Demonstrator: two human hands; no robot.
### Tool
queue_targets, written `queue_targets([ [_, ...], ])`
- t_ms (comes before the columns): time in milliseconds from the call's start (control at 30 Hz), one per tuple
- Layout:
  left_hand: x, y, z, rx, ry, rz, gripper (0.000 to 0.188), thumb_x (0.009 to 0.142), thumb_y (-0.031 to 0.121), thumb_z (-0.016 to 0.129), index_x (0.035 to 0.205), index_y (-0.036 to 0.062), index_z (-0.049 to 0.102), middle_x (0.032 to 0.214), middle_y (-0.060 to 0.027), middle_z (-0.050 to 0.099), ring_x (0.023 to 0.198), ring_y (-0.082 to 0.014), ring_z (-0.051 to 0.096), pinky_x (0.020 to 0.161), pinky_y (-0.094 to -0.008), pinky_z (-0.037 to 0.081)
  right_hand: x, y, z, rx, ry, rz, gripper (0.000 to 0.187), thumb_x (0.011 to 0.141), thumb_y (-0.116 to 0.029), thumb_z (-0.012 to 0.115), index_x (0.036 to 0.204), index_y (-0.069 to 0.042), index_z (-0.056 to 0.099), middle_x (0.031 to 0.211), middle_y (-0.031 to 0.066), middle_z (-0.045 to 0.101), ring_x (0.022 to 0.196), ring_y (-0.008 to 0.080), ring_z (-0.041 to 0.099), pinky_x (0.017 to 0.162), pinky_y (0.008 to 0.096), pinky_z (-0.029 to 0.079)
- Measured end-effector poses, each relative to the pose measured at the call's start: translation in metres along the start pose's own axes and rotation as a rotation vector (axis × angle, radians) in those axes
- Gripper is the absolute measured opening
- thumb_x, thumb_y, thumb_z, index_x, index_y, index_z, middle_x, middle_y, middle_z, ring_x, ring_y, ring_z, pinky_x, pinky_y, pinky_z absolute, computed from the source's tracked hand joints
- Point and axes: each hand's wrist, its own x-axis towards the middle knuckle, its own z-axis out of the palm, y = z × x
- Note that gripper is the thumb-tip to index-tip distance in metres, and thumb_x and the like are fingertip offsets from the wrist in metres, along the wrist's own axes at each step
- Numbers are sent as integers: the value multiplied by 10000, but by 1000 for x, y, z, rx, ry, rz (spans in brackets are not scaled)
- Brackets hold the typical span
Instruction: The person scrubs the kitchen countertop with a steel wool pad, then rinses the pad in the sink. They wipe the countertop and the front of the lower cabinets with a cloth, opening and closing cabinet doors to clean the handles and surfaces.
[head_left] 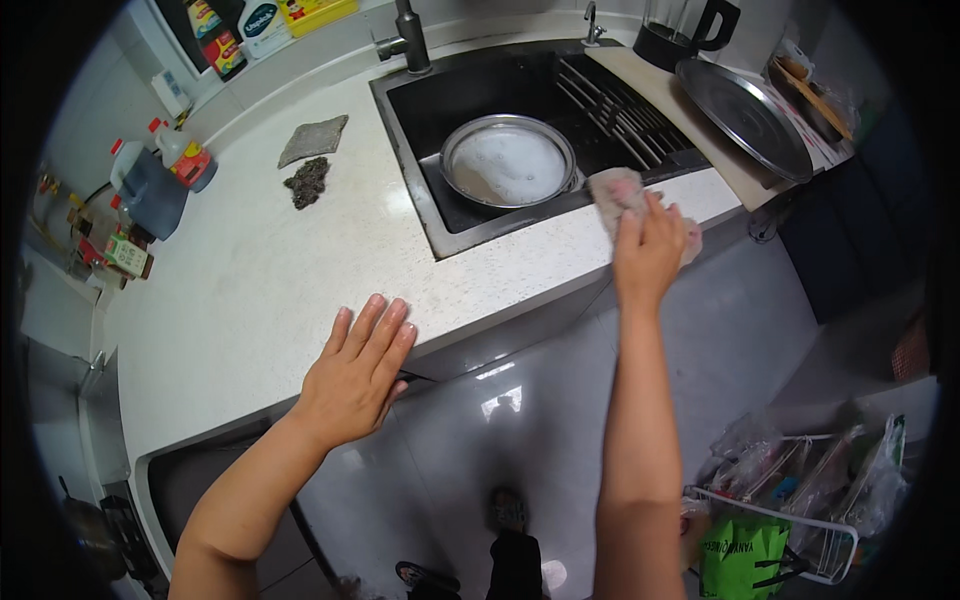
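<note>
Head view: left grip spread, right grip holds cloth; carton label seems illegible.

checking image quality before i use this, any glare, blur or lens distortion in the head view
Head view: bright glare patches on the glossy floor; head view: the right hand and cloth seem slightly blurred; head view: the countertop edges bow, and the corners go black.

Left fingers flat, slightly spread; right fingers forward, right arm extended
</note>
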Motion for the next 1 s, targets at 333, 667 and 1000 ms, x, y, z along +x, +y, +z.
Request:
queue_targets([
  [333, -47, -7, 41, 318, 396, -97, 500, 891, 129, 573, 1377, 45, 485, 1464, -140, 463, 1382, -312, 409, 1148, -528, 222, -127, -190, -8, 239, -38, -279, 316, 785, -254, 641, 1053, -96, 694, 1140, 91, 654, 1150, 336, 527, 1055, 574, 297],
  [667, -143, -44, 66, 514, 593, -83, 506, 906, 123, 539, 1409, 123, 483, 1479, -92, 462, 1390, -294, 401, 1135, -537, 253, -122, -159, 8, 118, 174, -514, 313, 908, -304, 551, 1013, -43, 689, 1146, 124, 650, 1080, 322, 562, 1004, 511, 349],
  [1000, -314, -102, 132, 816, 655, -390, 608, 874, 69, 489, 1475, 98, 407, 1579, -81, 312, 1485, -285, 225, 1190, -518, 114, -306, -406, 49, 384, 320, -662, 482, 871, -287, 632, 1329, -159, 553, 1314, 116, 542, 1251, 296, 458, 1067, 498, 266],
])
